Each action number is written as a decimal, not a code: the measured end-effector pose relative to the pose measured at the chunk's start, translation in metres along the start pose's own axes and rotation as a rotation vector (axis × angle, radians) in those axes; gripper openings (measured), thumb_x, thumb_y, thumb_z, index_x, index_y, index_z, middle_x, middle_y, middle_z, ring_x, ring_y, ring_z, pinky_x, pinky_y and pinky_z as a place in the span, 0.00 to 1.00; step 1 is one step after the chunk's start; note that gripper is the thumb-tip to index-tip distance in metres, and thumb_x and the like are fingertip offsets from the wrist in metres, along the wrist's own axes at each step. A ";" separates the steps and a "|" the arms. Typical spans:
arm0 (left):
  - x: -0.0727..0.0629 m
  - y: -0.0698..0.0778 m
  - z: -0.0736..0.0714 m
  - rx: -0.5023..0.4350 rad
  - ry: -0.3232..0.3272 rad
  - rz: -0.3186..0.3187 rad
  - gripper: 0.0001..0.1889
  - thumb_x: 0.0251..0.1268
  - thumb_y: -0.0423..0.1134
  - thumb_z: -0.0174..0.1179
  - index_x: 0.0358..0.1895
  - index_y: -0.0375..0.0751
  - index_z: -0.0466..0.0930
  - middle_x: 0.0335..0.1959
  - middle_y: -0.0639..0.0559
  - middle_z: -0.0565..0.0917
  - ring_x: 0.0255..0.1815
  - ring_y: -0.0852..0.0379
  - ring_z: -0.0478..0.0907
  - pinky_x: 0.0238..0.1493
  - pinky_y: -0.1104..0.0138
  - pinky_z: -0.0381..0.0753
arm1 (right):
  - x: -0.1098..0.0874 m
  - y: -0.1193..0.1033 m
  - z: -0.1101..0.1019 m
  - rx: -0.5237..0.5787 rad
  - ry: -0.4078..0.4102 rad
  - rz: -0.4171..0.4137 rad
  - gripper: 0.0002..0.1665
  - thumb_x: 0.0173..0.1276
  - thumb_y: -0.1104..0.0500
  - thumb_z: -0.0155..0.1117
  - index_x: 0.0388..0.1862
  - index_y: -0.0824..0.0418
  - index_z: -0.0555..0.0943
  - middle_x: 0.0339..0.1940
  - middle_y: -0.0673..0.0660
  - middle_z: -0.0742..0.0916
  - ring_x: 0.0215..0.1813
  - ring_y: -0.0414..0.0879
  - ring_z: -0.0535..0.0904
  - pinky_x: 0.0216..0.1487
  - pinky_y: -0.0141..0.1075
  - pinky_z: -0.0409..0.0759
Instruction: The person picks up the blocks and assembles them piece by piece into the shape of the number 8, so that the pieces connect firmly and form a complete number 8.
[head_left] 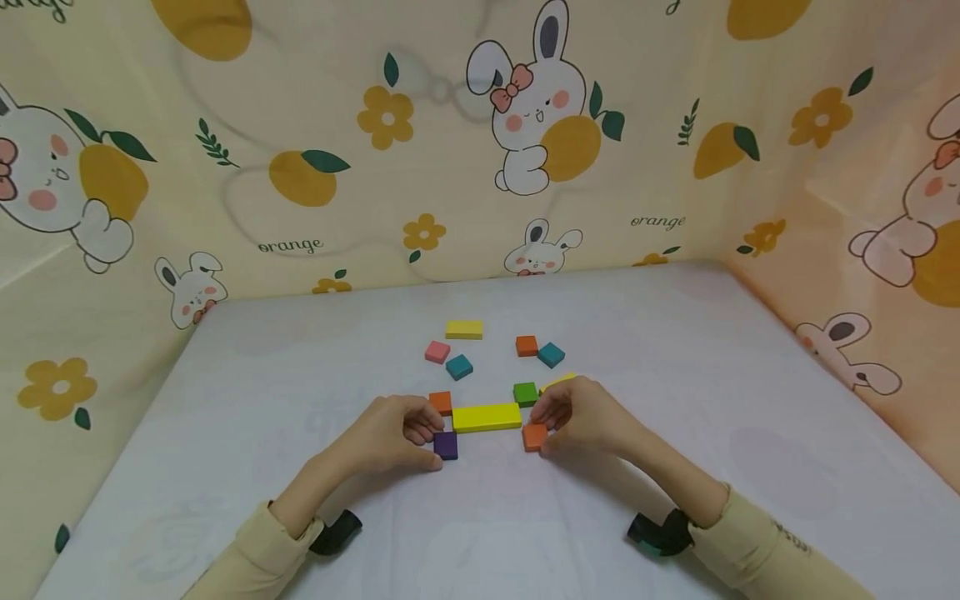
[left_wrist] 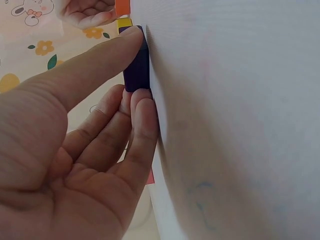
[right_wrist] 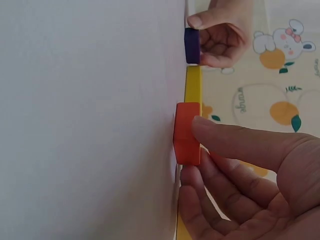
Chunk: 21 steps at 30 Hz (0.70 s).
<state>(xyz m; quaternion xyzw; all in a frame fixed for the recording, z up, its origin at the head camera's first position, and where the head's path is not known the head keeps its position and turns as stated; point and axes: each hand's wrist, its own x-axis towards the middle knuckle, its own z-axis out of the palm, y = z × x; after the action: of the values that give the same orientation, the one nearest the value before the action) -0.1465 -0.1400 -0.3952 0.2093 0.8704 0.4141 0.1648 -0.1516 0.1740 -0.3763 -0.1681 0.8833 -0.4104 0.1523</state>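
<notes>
My left hand (head_left: 390,435) pinches a purple block (head_left: 446,446) near the left end of a long yellow block (head_left: 487,417). In the left wrist view the thumb lies on one face of the purple block (left_wrist: 136,70), with the fingertips at its end. To the right, my right hand (head_left: 588,418) holds an orange block (head_left: 535,437) by the yellow block's other end. The right wrist view has the thumb against this orange block (right_wrist: 187,135) and fingers below it. Both held blocks sit low at the table surface, on the near side of the long yellow block.
Another orange block (head_left: 440,403) and a green block (head_left: 526,394) lie by the yellow block's far corners. A second yellow block (head_left: 558,382) is partly hidden behind my right hand. Farther back lie a yellow (head_left: 464,330), a pink (head_left: 437,352) and several other small blocks on the white table (head_left: 315,350).
</notes>
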 end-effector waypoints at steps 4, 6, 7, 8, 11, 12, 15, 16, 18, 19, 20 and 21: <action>-0.001 0.000 -0.001 0.002 -0.002 -0.001 0.21 0.46 0.40 0.79 0.43 0.44 0.81 0.36 0.55 0.81 0.37 0.55 0.78 0.42 0.68 0.81 | 0.002 0.001 0.000 0.007 0.001 0.016 0.19 0.45 0.65 0.84 0.36 0.58 0.85 0.33 0.51 0.85 0.35 0.47 0.79 0.39 0.37 0.81; -0.001 0.000 -0.001 0.002 -0.003 0.000 0.21 0.47 0.40 0.79 0.43 0.44 0.81 0.37 0.55 0.81 0.38 0.55 0.78 0.42 0.68 0.81 | 0.003 0.002 0.000 0.015 0.001 0.020 0.19 0.45 0.65 0.84 0.37 0.58 0.85 0.33 0.51 0.85 0.35 0.47 0.79 0.39 0.37 0.81; -0.001 0.000 -0.001 0.002 -0.003 0.002 0.21 0.47 0.40 0.79 0.43 0.44 0.81 0.37 0.55 0.81 0.38 0.55 0.78 0.42 0.68 0.81 | 0.003 0.002 0.000 0.019 0.001 0.022 0.19 0.45 0.65 0.84 0.37 0.58 0.85 0.33 0.52 0.85 0.35 0.47 0.79 0.39 0.37 0.81; -0.001 0.001 -0.001 0.002 -0.002 0.004 0.21 0.47 0.40 0.79 0.43 0.44 0.81 0.37 0.55 0.81 0.38 0.55 0.78 0.42 0.68 0.81 | 0.003 0.002 0.000 0.020 0.001 0.022 0.19 0.45 0.66 0.83 0.37 0.58 0.85 0.33 0.52 0.85 0.35 0.47 0.79 0.39 0.37 0.81; -0.001 0.001 -0.001 0.002 -0.002 0.005 0.21 0.47 0.40 0.79 0.43 0.44 0.81 0.36 0.55 0.81 0.38 0.55 0.78 0.42 0.68 0.80 | 0.003 0.001 0.000 0.018 0.001 0.019 0.19 0.46 0.66 0.83 0.37 0.58 0.85 0.33 0.52 0.85 0.35 0.47 0.79 0.39 0.37 0.81; -0.001 0.001 0.000 0.002 -0.002 0.004 0.21 0.46 0.40 0.79 0.43 0.44 0.81 0.36 0.55 0.81 0.37 0.55 0.78 0.42 0.68 0.80 | 0.003 0.001 0.000 0.018 0.001 0.017 0.19 0.46 0.66 0.83 0.37 0.58 0.85 0.33 0.52 0.84 0.35 0.47 0.79 0.39 0.37 0.81; -0.001 0.001 0.000 0.002 0.000 0.001 0.21 0.46 0.39 0.79 0.43 0.44 0.81 0.36 0.55 0.81 0.37 0.55 0.78 0.42 0.68 0.80 | 0.003 0.001 0.000 0.018 0.002 0.010 0.19 0.46 0.67 0.83 0.37 0.59 0.85 0.32 0.52 0.84 0.35 0.47 0.79 0.39 0.36 0.81; -0.001 0.001 0.000 0.002 0.000 -0.002 0.21 0.46 0.39 0.79 0.43 0.44 0.81 0.36 0.55 0.81 0.37 0.55 0.78 0.42 0.69 0.80 | 0.003 0.001 0.000 0.019 0.001 0.005 0.19 0.46 0.67 0.83 0.37 0.59 0.85 0.32 0.52 0.84 0.35 0.48 0.79 0.39 0.36 0.81; -0.001 0.002 0.000 0.000 0.001 -0.005 0.21 0.46 0.39 0.79 0.43 0.44 0.81 0.36 0.55 0.81 0.37 0.55 0.78 0.42 0.68 0.80 | 0.003 0.001 0.001 0.026 -0.001 -0.002 0.19 0.46 0.67 0.83 0.37 0.60 0.85 0.33 0.52 0.85 0.35 0.48 0.79 0.38 0.36 0.81; -0.001 0.002 0.000 0.000 0.002 -0.006 0.21 0.46 0.39 0.79 0.43 0.44 0.81 0.36 0.55 0.81 0.37 0.55 0.78 0.42 0.68 0.80 | 0.003 0.001 0.000 0.027 -0.002 -0.005 0.19 0.46 0.67 0.83 0.37 0.60 0.85 0.33 0.52 0.85 0.35 0.48 0.79 0.38 0.36 0.81; -0.001 0.002 0.000 -0.001 0.002 -0.007 0.21 0.46 0.39 0.79 0.43 0.44 0.81 0.36 0.55 0.81 0.37 0.55 0.78 0.42 0.68 0.80 | 0.003 0.001 0.000 0.030 -0.004 -0.006 0.19 0.46 0.67 0.83 0.37 0.60 0.85 0.33 0.52 0.85 0.35 0.48 0.79 0.38 0.36 0.81; -0.001 0.002 0.000 -0.001 0.002 -0.008 0.20 0.46 0.39 0.79 0.43 0.44 0.81 0.36 0.55 0.81 0.38 0.55 0.78 0.42 0.68 0.80 | 0.002 0.001 0.000 0.032 -0.005 -0.007 0.19 0.46 0.67 0.83 0.37 0.60 0.85 0.33 0.52 0.85 0.35 0.48 0.79 0.38 0.36 0.81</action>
<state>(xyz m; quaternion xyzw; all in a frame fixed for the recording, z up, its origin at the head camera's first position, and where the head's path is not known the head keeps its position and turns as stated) -0.1452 -0.1394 -0.3935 0.2053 0.8712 0.4140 0.1655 -0.1538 0.1734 -0.3775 -0.1697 0.8757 -0.4245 0.1556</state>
